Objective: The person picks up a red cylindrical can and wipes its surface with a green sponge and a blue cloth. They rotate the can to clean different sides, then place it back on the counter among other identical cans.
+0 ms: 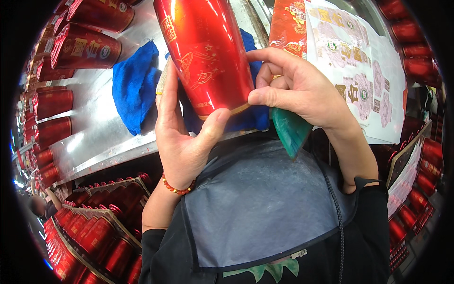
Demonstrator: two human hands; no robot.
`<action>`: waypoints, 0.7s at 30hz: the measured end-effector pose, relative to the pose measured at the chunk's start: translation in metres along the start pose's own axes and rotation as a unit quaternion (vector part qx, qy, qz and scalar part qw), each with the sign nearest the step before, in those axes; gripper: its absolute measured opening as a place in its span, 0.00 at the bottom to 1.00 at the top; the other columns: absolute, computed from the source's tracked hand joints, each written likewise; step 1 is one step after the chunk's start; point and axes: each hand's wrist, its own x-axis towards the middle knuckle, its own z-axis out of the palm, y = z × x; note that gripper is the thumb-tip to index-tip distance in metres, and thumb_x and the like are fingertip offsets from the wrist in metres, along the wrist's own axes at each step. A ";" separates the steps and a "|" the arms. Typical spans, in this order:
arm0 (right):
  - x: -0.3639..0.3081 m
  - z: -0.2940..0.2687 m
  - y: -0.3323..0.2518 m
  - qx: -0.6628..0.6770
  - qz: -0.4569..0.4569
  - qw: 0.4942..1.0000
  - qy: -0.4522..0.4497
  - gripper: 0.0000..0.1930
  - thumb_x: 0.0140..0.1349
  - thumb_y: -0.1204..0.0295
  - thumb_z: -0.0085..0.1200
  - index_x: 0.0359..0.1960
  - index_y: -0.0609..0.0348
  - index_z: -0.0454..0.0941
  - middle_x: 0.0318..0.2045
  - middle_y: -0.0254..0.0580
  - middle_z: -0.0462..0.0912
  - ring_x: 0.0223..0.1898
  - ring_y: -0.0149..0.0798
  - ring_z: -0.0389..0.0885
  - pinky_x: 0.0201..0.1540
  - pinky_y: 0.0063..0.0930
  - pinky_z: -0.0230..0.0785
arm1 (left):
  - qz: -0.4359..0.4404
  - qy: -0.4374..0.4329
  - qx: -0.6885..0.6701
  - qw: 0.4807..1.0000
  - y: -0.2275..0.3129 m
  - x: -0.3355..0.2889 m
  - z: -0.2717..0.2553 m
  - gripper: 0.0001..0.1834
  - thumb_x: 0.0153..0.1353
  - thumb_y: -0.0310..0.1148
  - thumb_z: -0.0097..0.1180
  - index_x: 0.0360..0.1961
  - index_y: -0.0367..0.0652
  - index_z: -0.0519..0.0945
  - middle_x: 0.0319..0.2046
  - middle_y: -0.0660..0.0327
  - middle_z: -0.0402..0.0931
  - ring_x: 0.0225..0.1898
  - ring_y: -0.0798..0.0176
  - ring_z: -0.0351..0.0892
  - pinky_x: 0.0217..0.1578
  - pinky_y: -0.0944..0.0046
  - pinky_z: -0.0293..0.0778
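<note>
A glossy red bottle (208, 57) with gold print and a gold rim leans in front of me over the metal table; its far end runs out of the picture. My left hand (182, 128) cups its left side, thumb against the lower edge and a yellowish wrap on one finger. On the right, my right hand (298, 87) pinches the lower edge between thumb and curled fingers. A green scraper-like blade (289, 130) sticks out below my right hand; whether that hand grips it is hidden. Blue cloth (135, 87) lies under and beside the bottle.
More red bottles (87, 47) stand along the table's left side. Printed decal sheets (350, 52) and a red-gold sheet (288, 26) lie at the right. Crates of red bottles (94, 236) sit low left, and others (411, 203) low right. Another person (45, 206) is far left.
</note>
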 end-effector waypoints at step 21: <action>0.001 -0.001 0.000 -0.001 0.028 1.000 0.008 0.32 0.64 0.78 0.66 0.68 0.68 0.66 0.36 0.31 0.76 0.34 0.20 0.78 0.38 0.12 0.70 | 0.368 -0.017 0.341 0.865 -0.001 -0.028 -0.018 0.18 0.45 0.26 0.73 0.41 0.46 0.91 0.44 0.59 0.85 0.50 0.54 0.82 0.42 0.61 0.82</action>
